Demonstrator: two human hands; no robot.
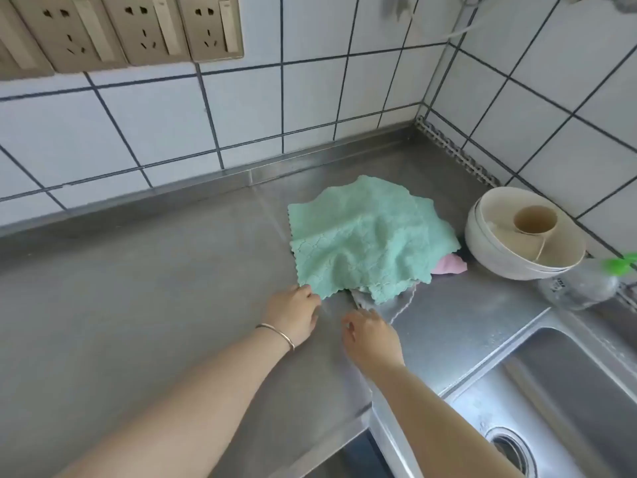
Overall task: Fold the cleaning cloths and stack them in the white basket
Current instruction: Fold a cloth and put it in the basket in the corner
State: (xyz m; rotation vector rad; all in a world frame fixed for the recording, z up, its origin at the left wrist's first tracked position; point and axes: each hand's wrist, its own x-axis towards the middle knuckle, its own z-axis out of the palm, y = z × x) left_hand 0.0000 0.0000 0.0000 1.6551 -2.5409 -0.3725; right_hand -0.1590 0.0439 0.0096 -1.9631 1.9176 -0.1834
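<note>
A crumpled green cleaning cloth (365, 239) lies spread on the steel counter (155, 281), on top of a grey cloth (393, 307) and a pink cloth (448, 264) that peek out at its near and right edges. My left hand (296, 313) pinches the green cloth's near left corner. My right hand (370, 334) grips the near edge of the grey cloth just below the green one. No white basket is in view.
A stack of white bowls (517, 236) with a small cup inside stands right of the cloths. A clear bottle with a green cap (582, 284) lies beside it. The steel sink (551, 408) opens at the lower right. Tiled walls meet in the corner behind.
</note>
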